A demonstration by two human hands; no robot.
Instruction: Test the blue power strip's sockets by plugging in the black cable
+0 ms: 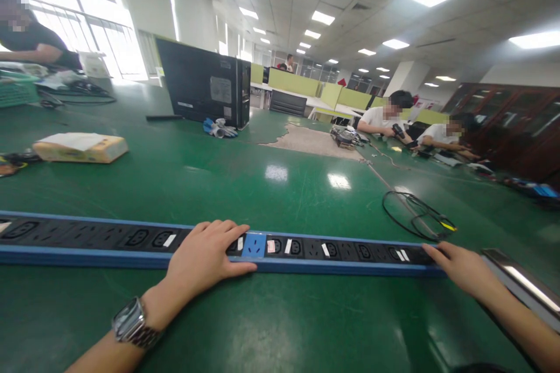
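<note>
A long blue power strip [350,249] with black sockets lies across the green tabletop [280,326], running out of view at the left. One of its sockets is blue, and small white labels stick to several others. Across the strip near its middle, my left hand [203,253] grips it, thumb on the near side and fingers over the top. A metal-band watch [133,323] is on that wrist. At the strip's right end, my right hand [459,265] holds on with its thumb and fingers, their tips partly hidden.
Beyond the strip's right end lies a looped black cable [415,215]; a grey flat-edged object [520,280] sits by my right forearm. Farther off are a tissue pack [83,147], work gloves [220,128] and a black computer tower [205,81]. Co-workers sit at the far right and left.
</note>
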